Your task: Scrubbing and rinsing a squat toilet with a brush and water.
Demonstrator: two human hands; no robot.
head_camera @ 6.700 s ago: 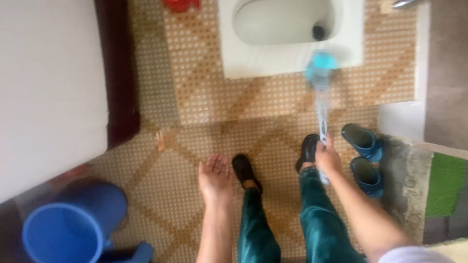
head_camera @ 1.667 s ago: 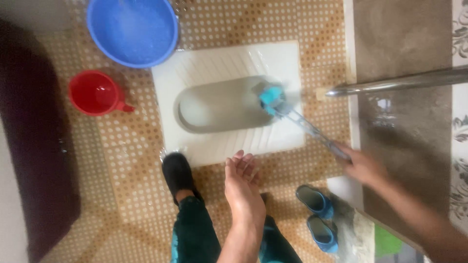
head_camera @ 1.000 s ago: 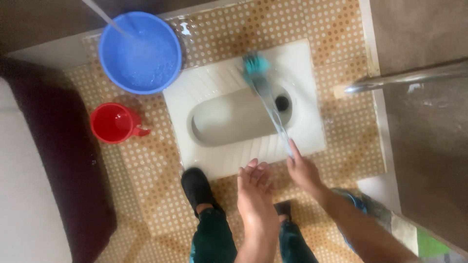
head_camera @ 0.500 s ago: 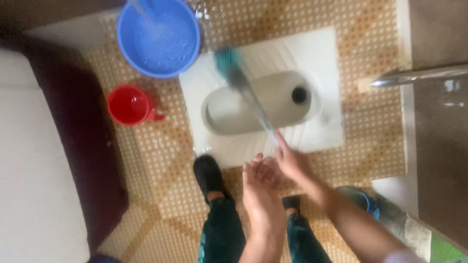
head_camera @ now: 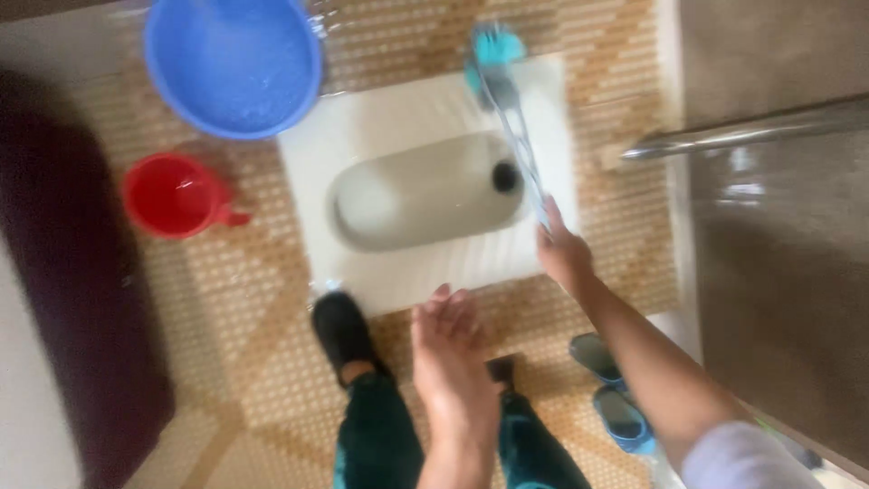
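Your right hand (head_camera: 563, 254) is gripping the brush (head_camera: 507, 100), its head working the pan's (head_camera: 425, 195) far rim; your left hand (head_camera: 450, 349) is hovering empty, open. Try keeping strokes short, bristles pressed flat.

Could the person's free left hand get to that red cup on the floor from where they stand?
Probably yes, with a bend and a stretch. The left hand hangs open and empty, and only bare patterned floor lies between it and the red cup; nothing blocks the way.

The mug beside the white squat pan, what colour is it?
Red; the mug shows in the head view.
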